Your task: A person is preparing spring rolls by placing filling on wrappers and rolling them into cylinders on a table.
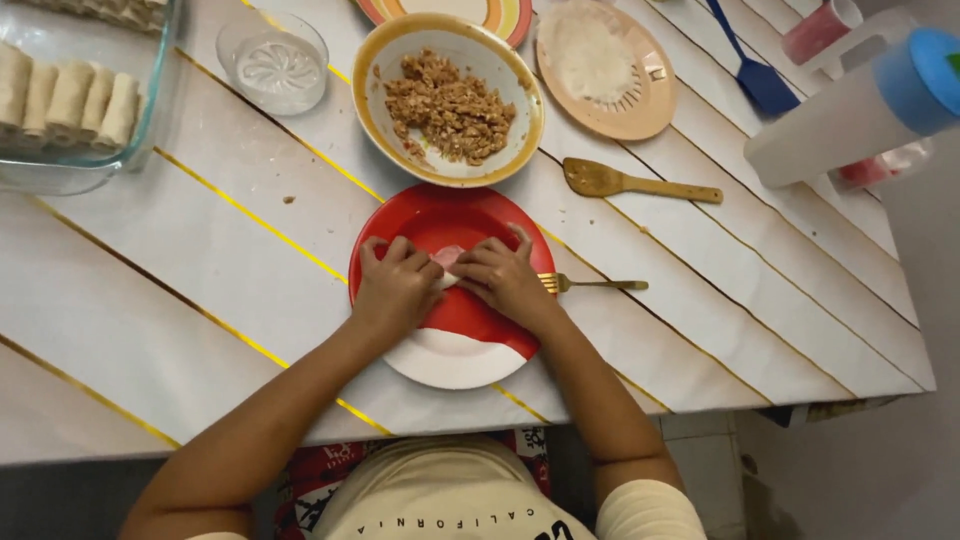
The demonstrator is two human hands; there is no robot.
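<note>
Wrapper (447, 258), pale and partly rolled, lies on the red plate (440, 215) at the table's (200, 290) near edge. Left hand (397, 288) presses its left end with fingers curled; right hand (505, 280) pinches the right end. 1 fork (592, 285) rests just right.

At your 12 o'clock sits a bowl (449, 100) of brown filling. At 1, a tan ridged lid (604, 68); a wooden spatula (636, 182) lies below it. A glass dish (80, 95) of rolls stands at 10, a small glass bowl (273, 60) at 11, and a blue-capped jug (855, 110) at 2.
</note>
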